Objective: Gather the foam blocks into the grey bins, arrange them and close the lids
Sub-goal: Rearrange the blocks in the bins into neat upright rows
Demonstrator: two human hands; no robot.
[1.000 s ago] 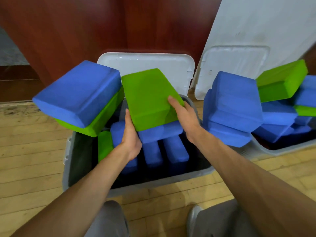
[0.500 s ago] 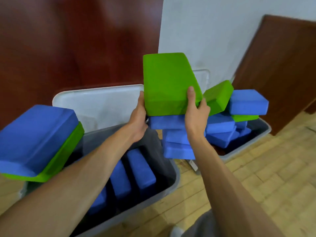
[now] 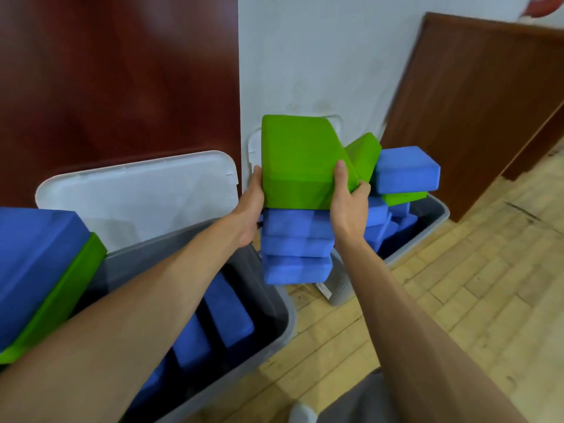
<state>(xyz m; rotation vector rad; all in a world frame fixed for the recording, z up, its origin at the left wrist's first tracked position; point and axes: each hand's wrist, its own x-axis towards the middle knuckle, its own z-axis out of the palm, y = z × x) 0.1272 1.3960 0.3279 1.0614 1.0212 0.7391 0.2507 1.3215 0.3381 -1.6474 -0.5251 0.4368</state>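
Both hands are up on one block. The left hand presses flat against the near-left edge of the big green rectangular foam block, and the right hand clamps the opposite edge, thumb on the top face and fingers curled round behind. So the block is pinched between the two palms, clear of either bin as far as the view shows.

The block's long axis runs away from the person, tilted up at the far end, with the hands holding its near short end. Right under the hands sits a stack of blue foam blocks, three layers showing, and whether the green one touches the top of it or hangs just above cannot be told from here.

Beyond the right hand and off to its right lies the far grey plastic bin, piled high with loose blue and green blocks. Below the left forearm is the near grey plastic bin, with blue blocks standing on edge in rows and its pale lid tipped open behind.

The right hand is the nearer to the far bin, so a push forward and to the right looks the likely line. The heap there looks untidy, and another block on top could well slide.
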